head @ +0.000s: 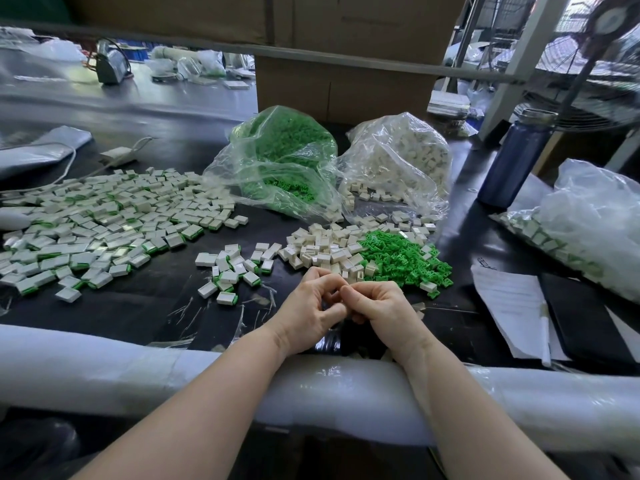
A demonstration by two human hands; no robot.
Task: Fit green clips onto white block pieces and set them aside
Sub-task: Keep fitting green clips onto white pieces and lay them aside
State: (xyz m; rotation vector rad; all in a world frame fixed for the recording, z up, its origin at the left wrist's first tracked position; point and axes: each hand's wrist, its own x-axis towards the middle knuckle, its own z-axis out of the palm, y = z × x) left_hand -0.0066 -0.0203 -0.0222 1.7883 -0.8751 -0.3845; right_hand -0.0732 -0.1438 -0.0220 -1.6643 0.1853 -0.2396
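The left hand [311, 311] and the right hand [381, 308] meet knuckle to knuckle low over the dark table [138, 306], both forearms resting on a white foam-wrapped rail [104, 362] at the near edge. The fingers [325, 282] of both hands are curled tightly inward toward each other, pinching something small between them; what they hold is hidden behind the knuckles, so I cannot tell whether it is a clip, a block or both.

Just beyond the fingers lies a loose heap of small white plastic block pieces [329, 247], and touching it, beyond and to the right of the fingers, a heap of small bright green plastic clips [405, 261]. Just beyond and left of the fingers sits a small scatter of white blocks with green clips fitted [232, 268]. Farther left spreads a wide pile of the same finished pieces [104, 223].

Well beyond the fingers stand two clear plastic bags, one full of green clips [287, 157] and one full of white blocks [401, 157], side by side. To the far right lie a dark blue metal bottle [512, 161], another clear bag holding finished pieces [581, 230], and white printed paper sheets [512, 303] beside a black folder [585, 317].
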